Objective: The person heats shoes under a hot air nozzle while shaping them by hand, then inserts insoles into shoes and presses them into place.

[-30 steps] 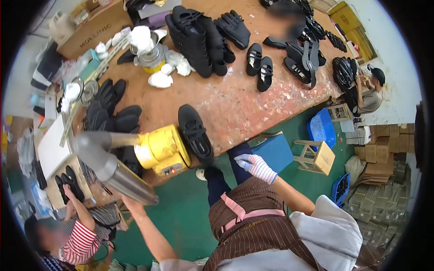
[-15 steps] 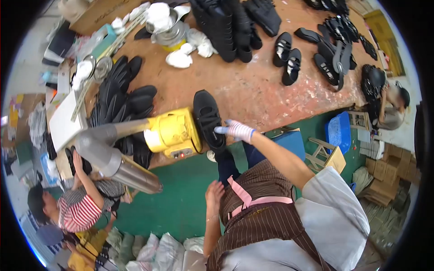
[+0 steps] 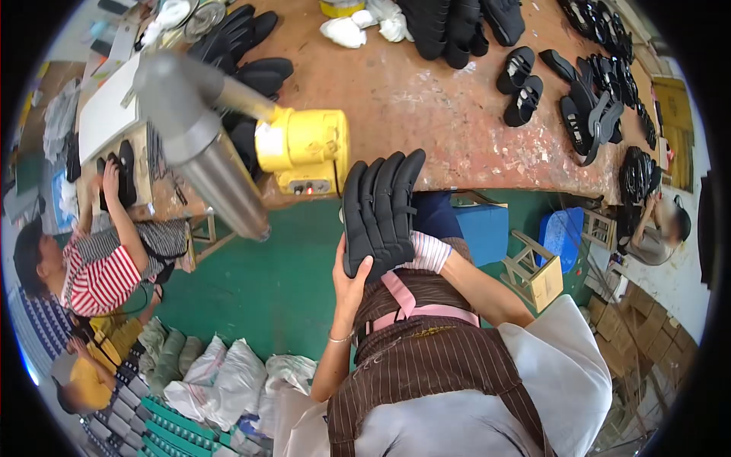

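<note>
The black shoes (image 3: 383,206) are in front of my apron, just off the near edge of the table (image 3: 449,148), packed side by side with their long ends pointing up. My left grip (image 3: 349,282) is closed on their lower left end, the thumb pressed across the front. My right grip (image 3: 431,252), in a striped glove, is at their lower right, partly behind them; its fingers are hidden, so I cannot tell whether they are closed. I take it that having a hand at either side keeps the bundle from fanning apart.

Beyond the shoes, the yellow machine (image 3: 301,142) sits at the table's edge, its metal pipe (image 3: 226,179) reaching out past the edge, probably to keep the end clear of the tabletop. The pipe and machine partly cover the dark pieces (image 3: 263,75) behind them. A pair of sandals (image 3: 520,86) stands side by side farther right, likely set so to keep them matched. The shoe stack (image 3: 430,29) at the top is cut off by the view. To my left, a co-worker (image 3: 106,270) has a hand on dark footwear, too small to make out well.
</note>
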### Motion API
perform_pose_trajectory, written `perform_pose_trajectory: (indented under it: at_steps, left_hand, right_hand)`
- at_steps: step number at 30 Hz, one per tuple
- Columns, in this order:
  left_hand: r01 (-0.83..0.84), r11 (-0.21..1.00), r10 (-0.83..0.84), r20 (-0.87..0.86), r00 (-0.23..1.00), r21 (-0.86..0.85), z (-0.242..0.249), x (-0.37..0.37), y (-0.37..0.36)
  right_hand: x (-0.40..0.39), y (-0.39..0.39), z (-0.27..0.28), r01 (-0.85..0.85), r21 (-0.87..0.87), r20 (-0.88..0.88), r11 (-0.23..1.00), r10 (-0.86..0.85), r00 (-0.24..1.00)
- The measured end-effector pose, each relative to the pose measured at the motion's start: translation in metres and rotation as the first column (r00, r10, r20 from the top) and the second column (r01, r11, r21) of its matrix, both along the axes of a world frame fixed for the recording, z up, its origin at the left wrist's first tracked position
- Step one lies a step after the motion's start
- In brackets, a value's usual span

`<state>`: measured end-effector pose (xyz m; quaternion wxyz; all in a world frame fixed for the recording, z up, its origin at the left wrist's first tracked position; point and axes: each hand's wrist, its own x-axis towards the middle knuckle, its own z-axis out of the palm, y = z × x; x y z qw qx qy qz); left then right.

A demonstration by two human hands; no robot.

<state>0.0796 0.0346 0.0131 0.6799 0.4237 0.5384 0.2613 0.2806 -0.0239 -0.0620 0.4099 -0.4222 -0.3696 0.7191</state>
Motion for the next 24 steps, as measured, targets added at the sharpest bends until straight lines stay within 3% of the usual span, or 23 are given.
perform_pose_trajectory:
  at_steps: [1, 2, 3, 4, 7, 9, 17, 21, 24]
  left_hand:
    - [-0.005, 1.0, 0.005, -0.003, 1.0, 0.008, 0.01, -0.011, -0.001]
    - [-0.009, 1.0, 0.009, -0.004, 1.0, 0.018, 0.025, -0.021, 0.0]
    - [-0.014, 0.999, 0.014, -0.003, 1.0, 0.029, 0.034, -0.032, 0.0]
    - [-0.037, 0.998, 0.037, -0.001, 0.999, 0.053, 0.034, -0.046, -0.001]
    - [-0.074, 0.988, 0.073, 0.011, 0.997, 0.136, 0.043, -0.08, -0.004]
    - [-0.125, 0.982, 0.127, -0.005, 0.992, 0.141, 0.05, -0.094, -0.005]
    - [-0.314, 0.935, 0.331, -0.095, 0.939, 0.163, 0.042, -0.129, -0.005]
    - [-0.363, 0.923, 0.373, -0.067, 0.925, 0.129, 0.04, -0.139, -0.002]
    - [-0.371, 0.91, 0.393, -0.098, 0.914, 0.184, 0.037, -0.142, -0.003]
  right_hand:
    - [-0.007, -0.005, -0.007, -0.359, 0.469, 0.591, 0.807, 0.015, 0.806]
    - [-0.021, -0.006, -0.004, -0.072, 0.174, 0.132, 0.982, 0.049, 0.99]
    - [-0.039, -0.008, -0.001, 0.045, -0.263, -0.317, 0.964, -0.131, 0.939]
    - [-0.053, -0.007, 0.003, -0.055, -0.659, -0.569, 0.75, -0.45, 0.689]
    - [-0.077, 0.004, 0.012, -0.141, -0.641, -0.611, 0.755, -0.39, 0.689]
    - [-0.097, 0.002, -0.009, -0.153, -0.61, -0.593, 0.778, -0.32, 0.739]
    - [-0.131, 0.031, -0.01, -0.208, -0.503, -0.485, 0.839, -0.075, 0.871]
    - [-0.133, 0.041, -0.007, -0.278, -0.271, -0.206, 0.921, 0.227, 0.952]
    - [-0.133, 0.049, -0.008, -0.418, -0.064, 0.11, 0.906, 0.423, 0.899]
